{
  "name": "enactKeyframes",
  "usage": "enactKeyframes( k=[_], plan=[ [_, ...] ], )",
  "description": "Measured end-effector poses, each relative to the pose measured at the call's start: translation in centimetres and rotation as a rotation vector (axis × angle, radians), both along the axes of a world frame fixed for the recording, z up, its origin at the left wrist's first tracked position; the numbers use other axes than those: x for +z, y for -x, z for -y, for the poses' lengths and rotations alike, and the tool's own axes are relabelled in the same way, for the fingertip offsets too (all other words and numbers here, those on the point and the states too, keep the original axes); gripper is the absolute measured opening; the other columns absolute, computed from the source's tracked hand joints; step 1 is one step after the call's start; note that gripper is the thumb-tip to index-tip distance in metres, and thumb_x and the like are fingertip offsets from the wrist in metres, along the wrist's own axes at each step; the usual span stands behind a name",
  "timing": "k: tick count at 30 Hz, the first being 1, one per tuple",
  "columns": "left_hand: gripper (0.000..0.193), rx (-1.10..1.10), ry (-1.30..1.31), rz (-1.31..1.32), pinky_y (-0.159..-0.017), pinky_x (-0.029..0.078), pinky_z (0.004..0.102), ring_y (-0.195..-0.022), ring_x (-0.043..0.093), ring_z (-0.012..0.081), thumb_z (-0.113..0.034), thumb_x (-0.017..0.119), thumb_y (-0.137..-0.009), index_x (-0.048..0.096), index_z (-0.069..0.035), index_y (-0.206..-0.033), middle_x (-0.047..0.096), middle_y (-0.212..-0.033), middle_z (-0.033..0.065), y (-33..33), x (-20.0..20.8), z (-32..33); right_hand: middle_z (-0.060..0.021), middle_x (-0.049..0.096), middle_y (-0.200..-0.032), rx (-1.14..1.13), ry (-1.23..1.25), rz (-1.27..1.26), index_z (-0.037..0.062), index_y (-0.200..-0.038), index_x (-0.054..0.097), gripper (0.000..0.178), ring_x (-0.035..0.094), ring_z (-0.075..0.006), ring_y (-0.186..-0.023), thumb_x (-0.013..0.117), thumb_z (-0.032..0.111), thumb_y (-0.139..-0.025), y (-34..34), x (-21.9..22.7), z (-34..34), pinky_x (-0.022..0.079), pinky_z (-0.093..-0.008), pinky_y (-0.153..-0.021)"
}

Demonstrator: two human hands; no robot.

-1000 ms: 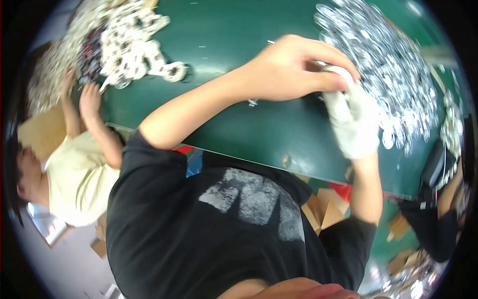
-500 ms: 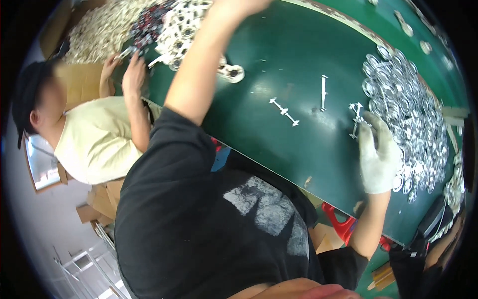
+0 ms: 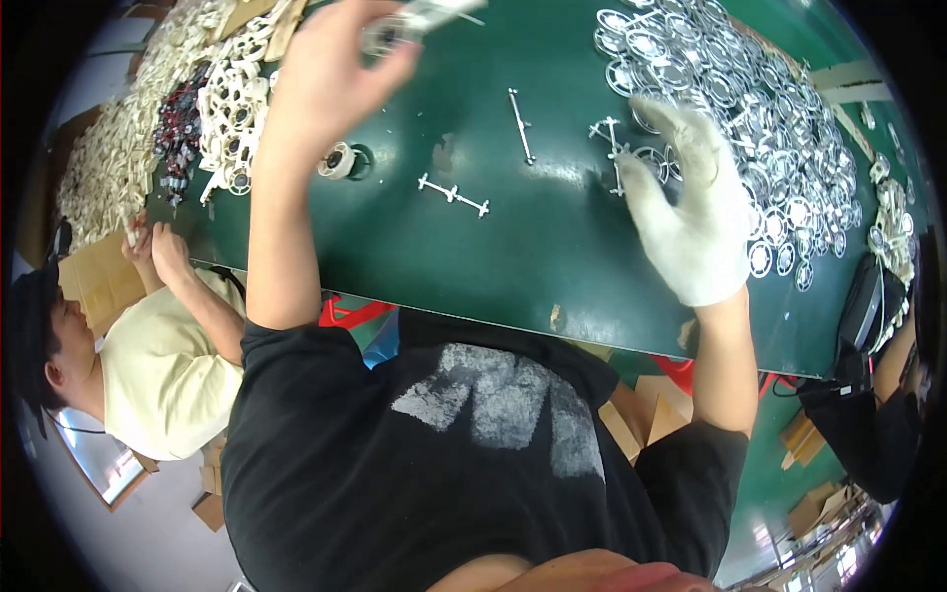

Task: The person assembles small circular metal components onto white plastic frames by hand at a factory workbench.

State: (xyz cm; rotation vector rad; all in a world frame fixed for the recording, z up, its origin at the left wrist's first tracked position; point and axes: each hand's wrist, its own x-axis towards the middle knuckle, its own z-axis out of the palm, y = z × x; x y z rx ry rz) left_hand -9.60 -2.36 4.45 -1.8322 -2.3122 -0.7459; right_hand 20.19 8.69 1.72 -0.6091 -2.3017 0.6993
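My bare left hand (image 3: 330, 74), blurred by motion, is raised over the far left of the green table (image 3: 434, 257). It is closed on a white plastic arm-shaped part (image 3: 434, 14) with a round end. My right hand (image 3: 686, 207), in a white glove, is open at the edge of a heap of silver rings (image 3: 779, 148). Its thumb and fingers are apart around a spoked silver ring (image 3: 651, 158); I cannot tell whether they touch it. Thin silver rods with cross-pieces lie nearby: one beside the thumb (image 3: 606, 133), one upright (image 3: 521, 128), one slanted (image 3: 454, 195).
A round white part (image 3: 337, 161) lies below my left forearm's inner side. Heaps of white parts (image 3: 232, 123), dark red and black pieces (image 3: 180, 133) and cream parts (image 3: 99, 178) cover the left end. A co-worker (image 3: 163, 365) sits at left; another person's arm (image 3: 893, 365) shows at right.
The view has turned, so the table things appear shifted left. My left hand has come back into full view holding the white part. My right hand's fingers have spread beside the rings.
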Motion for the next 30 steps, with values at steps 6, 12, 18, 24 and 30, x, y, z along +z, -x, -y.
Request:
enactKeyframes(
  k=[6,12,18,24,30],
  plan=[
    [0.055,-0.660,-0.290,0.210,-0.088,0.055,0.0395,-0.101,0.066,0.0302,-0.005,0.082,-0.073,0.063,-0.008,-0.125,0.066,-0.118,0.0100,-12.1,-0.9,-4.0,-0.0154,0.072,-0.095,-0.135,-0.075,0.261,0.0125,-0.125,0.067,0.042,0.071,-0.0352,-0.089,0.075,0.018,-0.083,-0.8,0.2,-1.1,0.055,-0.0425,-0.082],
    [0.054,-0.391,-0.097,0.019,-0.080,0.048,0.0406,-0.091,0.063,0.0250,-0.039,0.085,-0.076,0.062,-0.008,-0.115,0.067,-0.102,0.0055,-14.5,-5.1,-5.0,-0.0018,0.072,-0.109,-0.365,0.370,-0.283,-0.0007,-0.122,0.069,0.029,0.061,-0.0053,-0.096,0.071,0.016,-0.099,-1.6,-0.3,-4.1,0.048,-0.0219,-0.089],
    [0.055,-0.474,-0.041,-0.016,-0.082,0.049,0.0384,-0.093,0.064,0.0244,-0.032,0.085,-0.077,0.062,-0.009,-0.121,0.068,-0.103,0.0061,-15.3,-6.4,-5.1,-0.0024,0.073,-0.107,-0.465,0.334,-0.072,0.0000,-0.123,0.070,0.035,0.062,-0.0060,-0.096,0.074,0.021,-0.096,-1.4,0.6,-3.1,0.049,-0.0230,-0.089],
    [0.031,-0.542,-0.262,0.433,-0.089,0.055,0.0363,-0.106,0.067,0.0254,0.001,0.080,-0.079,0.070,-0.005,-0.108,0.069,-0.104,0.0086,-13.0,-3.7,-4.7,-0.0090,0.075,-0.100,-0.484,0.301,0.250,0.0037,-0.124,0.070,0.037,0.067,-0.0106,-0.092,0.070,0.027,-0.096,-1.2,2.2,-2.5,0.052,-0.0270,-0.086],
    [0.025,-0.801,-0.584,0.424,-0.089,0.053,0.0361,-0.104,0.068,0.0259,0.002,0.080,-0.072,0.070,-0.009,-0.092,0.071,-0.098,0.0023,-12.0,-2.5,-5.6,-0.0184,0.072,-0.089,-0.307,0.217,0.415,0.0115,-0.109,0.072,0.031,0.071,-0.0388,-0.085,0.065,0.037,-0.093,-0.6,1.5,-0.8,0.056,-0.0445,-0.075]
  ],
)
